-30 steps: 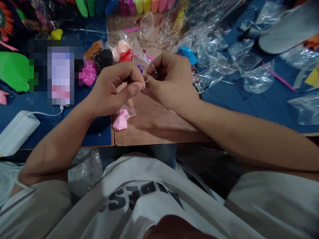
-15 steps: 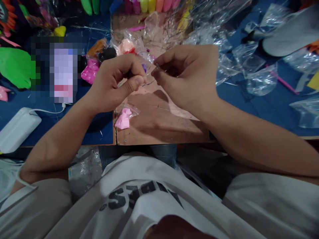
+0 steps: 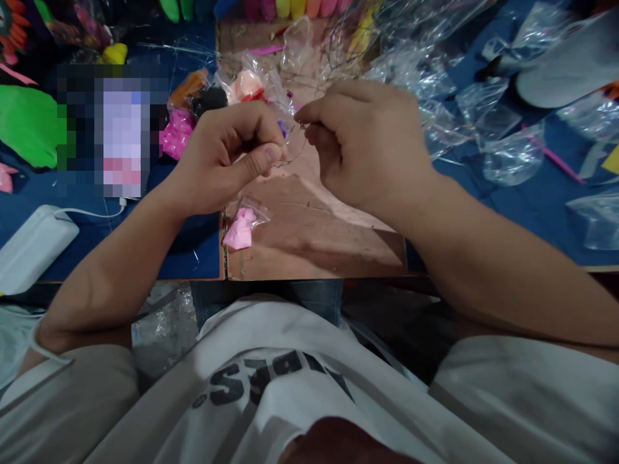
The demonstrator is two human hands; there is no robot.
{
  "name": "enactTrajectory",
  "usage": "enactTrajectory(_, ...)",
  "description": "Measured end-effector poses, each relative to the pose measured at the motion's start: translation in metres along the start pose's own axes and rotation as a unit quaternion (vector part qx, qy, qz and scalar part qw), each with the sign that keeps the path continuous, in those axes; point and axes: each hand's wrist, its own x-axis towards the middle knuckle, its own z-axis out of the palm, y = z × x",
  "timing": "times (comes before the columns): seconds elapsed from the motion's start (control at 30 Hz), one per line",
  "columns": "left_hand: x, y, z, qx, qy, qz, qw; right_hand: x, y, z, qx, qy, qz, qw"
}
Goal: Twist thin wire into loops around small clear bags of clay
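Between my two hands runs a thin dark wire (image 3: pixel 296 156), curved in a loose loop above the wooden board. My left hand (image 3: pixel 232 158) is closed, pinching one part of it between thumb and forefinger. With thumb and fingertips pressed together, my right hand (image 3: pixel 374 145) grips the other part, a little higher and to the right. Its back faces me, so the exact hold is partly hidden. Below my left hand lies a small clear bag of light pink clay-like stuff (image 3: pixel 242 230). A magenta bag (image 3: pixel 178 132) and a black lump (image 3: pixel 211 100) lie just beyond the left wrist.
A blurred-out phone (image 3: pixel 122 138) is cabled to a white power bank (image 3: pixel 36 248) at left, near a green lump (image 3: pixel 31 125). Clear plastic bags (image 3: pixel 512 154) litter the blue right side. More wire tangles at the back of the wooden board (image 3: pixel 309 258).
My right hand has turned, its fingers curling in more, and the wire loop between the hands shows wider. My left hand stays almost where it was.
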Motion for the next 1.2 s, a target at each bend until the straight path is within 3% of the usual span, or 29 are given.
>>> enactTrajectory(0.2, 0.003, 0.004, 0.004, -0.027, 0.040, -0.005, 0.999, 0.010, 0.007, 0.007, -0.152, -0.066, -0.083, 0.983)
enactTrajectory(0.43, 0.003, 0.007, 0.003, -0.068, 0.046, -0.027, 0.996, 0.016, 0.022, 0.012, -0.176, -0.075, -0.130, 0.973)
enactTrajectory(0.63, 0.003, 0.009, -0.003, -0.086, 0.024, -0.010, 0.996, 0.006, 0.034, 0.019, 0.027, 0.032, -0.136, 0.990)
enactTrajectory(0.77, -0.001, 0.011, -0.004, -0.086, 0.012, -0.031, 0.996, 0.007, 0.043, 0.025, 0.188, 0.047, -0.167, 0.967)
enactTrajectory(0.87, -0.003, 0.008, -0.005, -0.125, 0.002, -0.001, 0.992, 0.009, 0.045, 0.025, 0.234, 0.050, -0.175, 0.955)
enactTrajectory(1.0, 0.002, 0.000, -0.003, -0.186, 0.043, -0.034, 0.981, 0.009, 0.035, 0.024, 0.296, 0.071, -0.130, 0.943)
enactTrajectory(1.07, 0.006, -0.002, -0.001, -0.214, 0.050, -0.007, 0.975, 0.007, 0.026, 0.024, 0.322, 0.081, -0.101, 0.938)
enactTrajectory(1.2, 0.008, 0.009, 0.005, -0.224, 0.067, -0.057, 0.971, 0.002, 0.010, 0.025, 0.307, 0.121, -0.066, 0.942)
